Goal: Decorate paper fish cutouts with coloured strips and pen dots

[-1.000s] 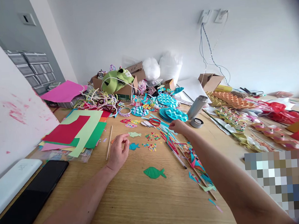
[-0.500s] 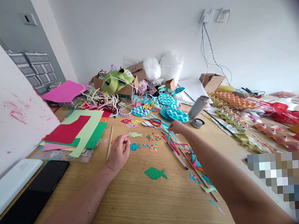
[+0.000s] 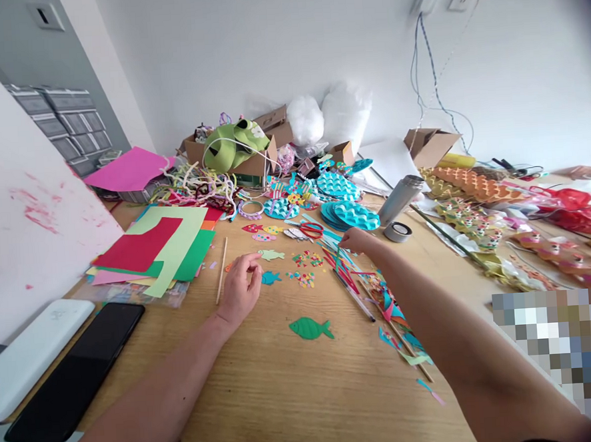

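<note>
My left hand (image 3: 240,283) is over the table beside a light green paper fish (image 3: 271,254) and a blue paper fish (image 3: 270,277). Its fingers are loosely bent, with thumb and forefinger apart and nothing visible between them. Farther right, my right hand (image 3: 357,241) pinches a thin green paper strip (image 3: 337,258) above a heap of coloured strips (image 3: 346,278). A green paper fish (image 3: 311,328) with drawn lines lies flat between my forearms. Small coloured paper dots (image 3: 304,278) sit in two clusters between the hands.
Red-handled scissors (image 3: 311,230) lie beyond the dots, near blue embossed discs (image 3: 350,215). A metal flask (image 3: 401,200) leans by a tape roll (image 3: 397,231). A pen (image 3: 355,296) and wooden sticks (image 3: 222,271) are on the table. Coloured sheets (image 3: 177,255) and a phone (image 3: 79,371) occupy the left.
The view has shifted slightly, so most things appear a little higher and to the right. In the right hand the green strip now shows hanging from the fingertips. The left hand has hardly moved.
</note>
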`<state>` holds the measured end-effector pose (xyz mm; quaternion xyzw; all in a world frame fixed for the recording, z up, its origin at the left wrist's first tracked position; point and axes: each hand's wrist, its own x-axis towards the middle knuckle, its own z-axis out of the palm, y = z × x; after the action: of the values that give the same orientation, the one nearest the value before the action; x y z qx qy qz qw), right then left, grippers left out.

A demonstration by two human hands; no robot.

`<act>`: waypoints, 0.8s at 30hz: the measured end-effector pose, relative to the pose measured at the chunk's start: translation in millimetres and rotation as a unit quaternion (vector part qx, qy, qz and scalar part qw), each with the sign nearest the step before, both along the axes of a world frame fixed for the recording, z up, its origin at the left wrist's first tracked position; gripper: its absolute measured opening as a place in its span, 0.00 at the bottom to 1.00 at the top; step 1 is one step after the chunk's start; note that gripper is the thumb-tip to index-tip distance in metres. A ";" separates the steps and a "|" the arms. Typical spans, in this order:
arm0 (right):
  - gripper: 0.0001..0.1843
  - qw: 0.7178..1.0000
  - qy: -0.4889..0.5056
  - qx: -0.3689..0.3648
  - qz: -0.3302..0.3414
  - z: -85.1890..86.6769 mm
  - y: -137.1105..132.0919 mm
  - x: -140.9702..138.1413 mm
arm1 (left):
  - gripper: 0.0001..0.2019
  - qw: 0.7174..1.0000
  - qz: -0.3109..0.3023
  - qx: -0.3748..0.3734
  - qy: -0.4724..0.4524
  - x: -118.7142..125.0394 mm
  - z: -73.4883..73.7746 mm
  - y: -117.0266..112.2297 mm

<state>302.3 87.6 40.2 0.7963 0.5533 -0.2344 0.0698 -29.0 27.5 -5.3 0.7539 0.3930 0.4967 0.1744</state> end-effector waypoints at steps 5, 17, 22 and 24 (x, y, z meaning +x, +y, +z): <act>0.19 1.000 0.000 0.024 0.007 2.7 -1.4 0.0 | 0.11 1.000 -0.005 -0.004 -0.007 -0.3 -0.8 -0.9; 0.05 0.988 -0.074 0.065 0.115 20.3 -55.5 -8.7 | 0.11 1.000 -0.008 -0.021 -0.004 -1.0 0.1 -0.7; 0.05 0.982 -0.109 0.041 0.147 5.8 -83.9 -16.8 | 0.11 1.000 -0.009 -0.024 -0.006 -0.4 0.2 -1.9; 0.06 0.981 -0.121 0.034 0.150 -0.3 -89.4 -19.1 | 0.11 1.000 -0.010 -0.024 -0.007 -0.1 -0.4 -1.9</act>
<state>283.2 -1.8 39.9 0.7288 0.6614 -0.1039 0.1435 -29.0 25.6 -5.7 0.7502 0.3957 0.4906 0.2000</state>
